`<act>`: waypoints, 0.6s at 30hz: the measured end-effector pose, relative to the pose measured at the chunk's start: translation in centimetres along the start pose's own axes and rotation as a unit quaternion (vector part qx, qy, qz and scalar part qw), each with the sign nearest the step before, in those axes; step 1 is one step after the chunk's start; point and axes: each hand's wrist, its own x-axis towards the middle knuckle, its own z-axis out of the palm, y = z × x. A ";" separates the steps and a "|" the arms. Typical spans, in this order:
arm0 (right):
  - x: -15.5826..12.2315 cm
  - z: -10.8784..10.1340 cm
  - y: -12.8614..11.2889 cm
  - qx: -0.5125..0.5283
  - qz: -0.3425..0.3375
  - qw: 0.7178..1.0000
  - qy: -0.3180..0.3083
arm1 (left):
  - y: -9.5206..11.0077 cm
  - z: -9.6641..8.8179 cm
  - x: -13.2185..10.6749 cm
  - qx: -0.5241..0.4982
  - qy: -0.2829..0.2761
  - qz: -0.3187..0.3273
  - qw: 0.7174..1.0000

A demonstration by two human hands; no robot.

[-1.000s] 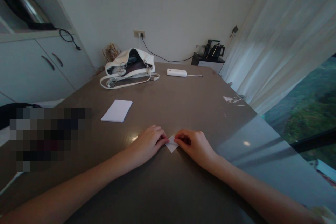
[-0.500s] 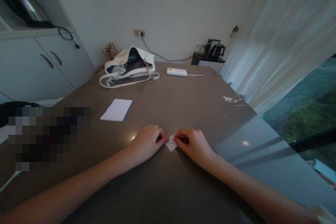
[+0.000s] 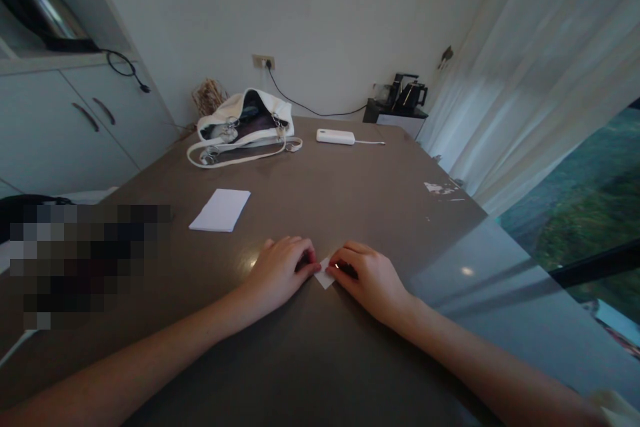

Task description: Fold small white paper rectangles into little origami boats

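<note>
A small white piece of folded paper (image 3: pixel 325 278) lies on the brown table (image 3: pixel 320 360), one corner pointing toward me. From the left, my left hand (image 3: pixel 285 267) pinches its edge between thumb and forefinger. My right hand (image 3: pixel 369 277) holds the opposite side in a similar pinch, its fingertips covering part of the paper. Fold lines are too small to make out clearly. Beyond my left hand rests a stack of white paper sheets (image 3: pixel 221 210), touched by neither hand.
Farther back are an open white handbag (image 3: pixel 245 121) and a white power bank (image 3: pixel 335 137) with a short cable. A blurred-out patch (image 3: pixel 85 257) covers things at the left. A curtain (image 3: pixel 480 93) hangs along the right, past the table edge.
My right-hand fingers have shifted slightly and now cover more of the paper's right side. The left hand keeps nearly the same pinch. The whole view has drifted a little.
</note>
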 end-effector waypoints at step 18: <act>-0.4 -0.4 -0.1 0.001 0.025 0.999 -0.021 | -0.4 0.7 -0.1 -0.101 0.029 -0.007 0.994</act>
